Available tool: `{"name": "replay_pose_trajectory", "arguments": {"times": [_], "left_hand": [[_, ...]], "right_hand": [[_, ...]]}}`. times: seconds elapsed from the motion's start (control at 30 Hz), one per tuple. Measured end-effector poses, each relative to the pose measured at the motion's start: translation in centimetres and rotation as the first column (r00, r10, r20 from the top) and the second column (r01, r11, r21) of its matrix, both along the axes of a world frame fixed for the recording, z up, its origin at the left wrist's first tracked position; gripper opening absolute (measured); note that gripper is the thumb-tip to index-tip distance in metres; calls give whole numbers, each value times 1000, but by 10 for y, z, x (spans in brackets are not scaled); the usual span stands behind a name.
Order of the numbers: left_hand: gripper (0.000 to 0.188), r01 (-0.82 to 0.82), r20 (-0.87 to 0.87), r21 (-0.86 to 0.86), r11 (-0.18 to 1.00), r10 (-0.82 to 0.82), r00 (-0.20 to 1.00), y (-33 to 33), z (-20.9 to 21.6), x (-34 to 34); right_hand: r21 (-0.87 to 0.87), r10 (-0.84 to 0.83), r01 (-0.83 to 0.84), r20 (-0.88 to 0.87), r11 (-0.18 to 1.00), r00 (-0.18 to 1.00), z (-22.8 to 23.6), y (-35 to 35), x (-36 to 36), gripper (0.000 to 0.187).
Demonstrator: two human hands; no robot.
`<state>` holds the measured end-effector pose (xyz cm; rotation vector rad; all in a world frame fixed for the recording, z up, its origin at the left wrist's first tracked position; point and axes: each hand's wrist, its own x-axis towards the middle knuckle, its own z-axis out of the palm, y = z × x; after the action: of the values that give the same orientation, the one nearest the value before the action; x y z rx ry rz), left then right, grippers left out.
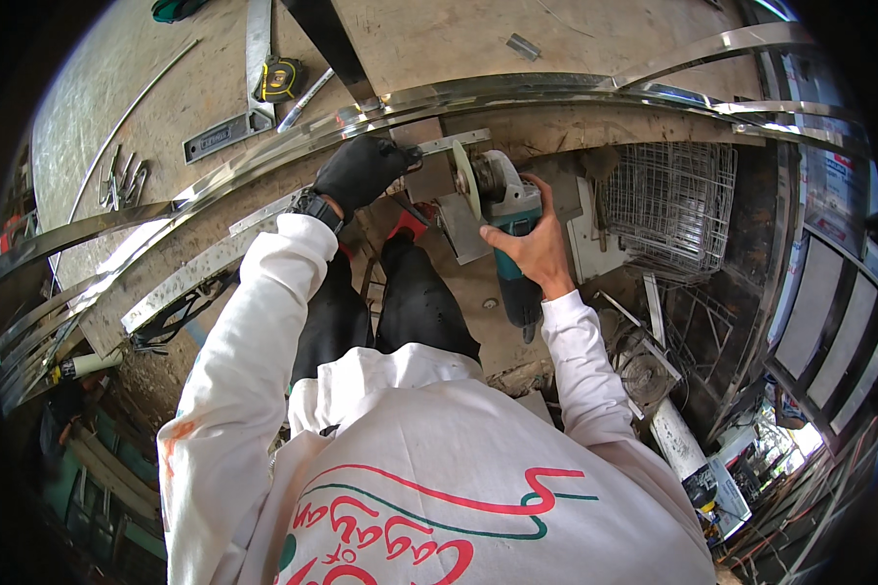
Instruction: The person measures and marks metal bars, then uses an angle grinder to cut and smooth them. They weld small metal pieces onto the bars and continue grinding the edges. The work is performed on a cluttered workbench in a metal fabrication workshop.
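Note:
My right hand (pixel 534 239), bare, is wrapped round the body of a teal angle grinder (pixel 519 249). The grinder's thin disc (pixel 466 181) stands edge-up beside a narrow metal bar (pixel 458 142). On the left, my left hand (pixel 363 175) wears a black glove with a watch at the wrist. Its fingers are curled closed over the bar, a short way left of the disc; their undersides are hidden. Long shiny metal strips (pixel 517 93) run along the table edge just beyond both hands.
On the table (pixel 439 49) lie a square (pixel 229 136), a tape measure (pixel 281 78), a marker (pixel 305 100) and several clamps (pixel 124 180). A dark upright bar (pixel 330 44) rises behind the strips. Wire racks (pixel 671 205) stand at right, with scrap metal on the floor below.

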<state>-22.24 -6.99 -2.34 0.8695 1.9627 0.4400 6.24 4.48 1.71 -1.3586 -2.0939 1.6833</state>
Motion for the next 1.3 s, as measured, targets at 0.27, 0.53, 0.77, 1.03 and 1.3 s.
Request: {"name": "replay_pose_trajectory", "arguments": {"times": [0.27,0.53,0.77,1.03,1.3], "left_hand": [[51,-26,45,5,1000,25,999,4,12,1],[52,-1,29,41,999,-1,1000,2,15,1],[52,2,33,-22,1000,-1,999,3,11,2],[47,75,-39,122,990,-70,997,0,3,3],[52,183,-78,112,977,-175,981,0,-4,0]], "right_hand": [[22,5,-5,-3,1000,1000,2,1,-1,90],[11,2,-2,-33,1000,999,9,6,-10,89],[-6,14,-15,-57,1000,998,3,12,-13,89],[-47,22,-25,-66,999,998,-5,12,-10,92],[2,13,-13,-108,1000,994,-1,9,-16,89]]}}
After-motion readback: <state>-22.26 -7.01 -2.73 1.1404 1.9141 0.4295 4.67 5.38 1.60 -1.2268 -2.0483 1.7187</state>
